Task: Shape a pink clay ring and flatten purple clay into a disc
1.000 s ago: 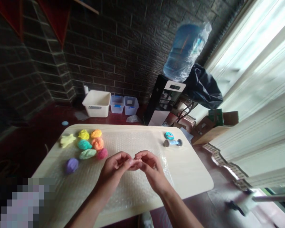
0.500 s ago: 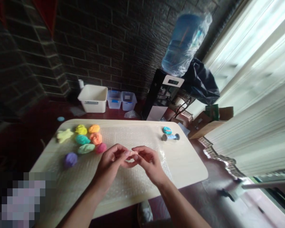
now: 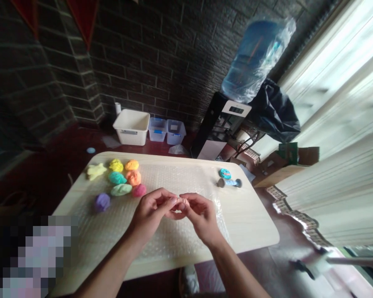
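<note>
A purple lump [image 3: 102, 202] lies at left; the left hand [image 3: 152, 207] pinches a small pale-pink piece [image 3: 181, 200] above the bubble wrap [image 3: 170, 240]; the right hand [image 3: 204, 213] grips it too, fingers curled; a dumbbell-shaped object [image 3: 230, 183] lies farther right.

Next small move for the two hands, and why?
Probably a slight turn of the small pale-pink piece without letting go: the left hand and right hand meet around it above the clear bubble-wrap sheet, and their grip hides most of its shape from this view.
</note>
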{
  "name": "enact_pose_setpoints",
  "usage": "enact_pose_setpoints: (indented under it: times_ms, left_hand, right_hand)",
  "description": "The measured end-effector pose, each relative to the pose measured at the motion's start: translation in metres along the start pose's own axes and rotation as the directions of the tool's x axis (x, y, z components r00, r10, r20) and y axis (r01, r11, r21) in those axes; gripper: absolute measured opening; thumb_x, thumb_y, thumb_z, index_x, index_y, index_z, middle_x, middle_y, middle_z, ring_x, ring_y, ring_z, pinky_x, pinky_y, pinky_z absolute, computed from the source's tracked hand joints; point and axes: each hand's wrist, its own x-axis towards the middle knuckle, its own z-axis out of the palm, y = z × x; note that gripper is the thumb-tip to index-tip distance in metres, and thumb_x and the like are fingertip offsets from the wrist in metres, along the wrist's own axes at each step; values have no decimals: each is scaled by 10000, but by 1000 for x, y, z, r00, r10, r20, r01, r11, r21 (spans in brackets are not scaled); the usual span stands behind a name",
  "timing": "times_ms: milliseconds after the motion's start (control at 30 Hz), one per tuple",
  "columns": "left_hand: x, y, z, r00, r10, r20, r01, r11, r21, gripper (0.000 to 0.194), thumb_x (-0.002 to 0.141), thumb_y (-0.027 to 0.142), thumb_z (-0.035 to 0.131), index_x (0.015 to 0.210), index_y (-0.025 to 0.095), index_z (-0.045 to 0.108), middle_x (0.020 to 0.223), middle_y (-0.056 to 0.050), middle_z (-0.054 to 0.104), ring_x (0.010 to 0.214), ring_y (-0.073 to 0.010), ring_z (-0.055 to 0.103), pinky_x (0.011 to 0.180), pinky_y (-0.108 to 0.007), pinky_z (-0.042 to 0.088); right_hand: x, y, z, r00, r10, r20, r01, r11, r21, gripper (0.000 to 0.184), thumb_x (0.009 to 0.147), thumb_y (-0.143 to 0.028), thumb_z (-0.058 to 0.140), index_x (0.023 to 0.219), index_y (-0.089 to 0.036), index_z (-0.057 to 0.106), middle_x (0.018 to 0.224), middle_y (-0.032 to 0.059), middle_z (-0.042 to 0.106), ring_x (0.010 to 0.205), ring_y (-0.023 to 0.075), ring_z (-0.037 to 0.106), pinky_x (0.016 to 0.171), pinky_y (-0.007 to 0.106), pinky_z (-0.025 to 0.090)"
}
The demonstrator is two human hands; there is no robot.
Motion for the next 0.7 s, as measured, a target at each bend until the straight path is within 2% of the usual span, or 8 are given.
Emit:
enact_pose_setpoints:
  times_ms: [167, 333, 400, 533, 633, 700]
  left_hand:
    - [0, 0, 1, 998, -52, 27, 53, 998, -44, 243, 872, 418, 793, 876, 177, 766, 916, -85, 813, 862, -247, 765, 778, -344, 637]
    - [0, -1, 4, 997, -65, 31, 67, 994, -81, 260, 871, 431, 797, 861, 180, 731, 923, -77, 808, 848, -235, 755, 727, -332, 646]
    - [1, -2, 5, 998, -63, 18, 64, 995, -75, 258, 892, 432, 777, 900, 181, 722, 961, -86, 813, 882, -240, 757, 742, -331, 640]
    - [1, -3, 6, 996, -44, -79, 40, 998, -56, 251, 925, 412, 750, 1049, 198, 705, 937, -69, 823, 922, -237, 775, 844, -332, 612]
    - [0, -2, 6, 998, -12, -54, 10, 1000, -22, 236, 913, 409, 763, 986, 187, 729, 960, -80, 815, 956, -255, 772, 833, -334, 616]
    - [0, -1, 6, 999, -6, -40, 5, 1000, -26, 234, 898, 409, 779, 948, 184, 741, 937, -70, 802, 901, -244, 771, 794, -329, 626]
  right_hand:
    - [0, 1, 0, 1000, 0, 3, 0, 1000, 3, 251, 891, -426, 839, 1021, -212, 812, 915, 58, 802, 852, 207, 739, 797, 353, 598]
    - [-1, 2, 1, 999, -31, 15, 31, 999, -20, 223, 914, -417, 822, 1005, -214, 807, 915, 57, 800, 846, 193, 730, 792, 329, 578]
    - [-1, 1, 2, 1000, -23, -1, 23, 1000, -6, 213, 915, -407, 822, 1004, -215, 799, 925, 58, 799, 847, 192, 730, 783, 318, 573]
    - [1, -1, 2, 998, -9, -63, 13, 998, 65, 214, 900, -386, 839, 1016, -216, 780, 908, 47, 788, 839, 185, 725, 777, 294, 567]
    - [2, -5, 2, 998, -17, -64, 23, 996, 85, 221, 888, -391, 848, 999, -216, 774, 876, 36, 769, 812, 181, 709, 758, 290, 566]
    - [1, -7, 3, 998, -16, -53, 21, 996, 83, 221, 886, -407, 846, 980, -217, 783, 863, 38, 773, 800, 184, 711, 749, 298, 576]
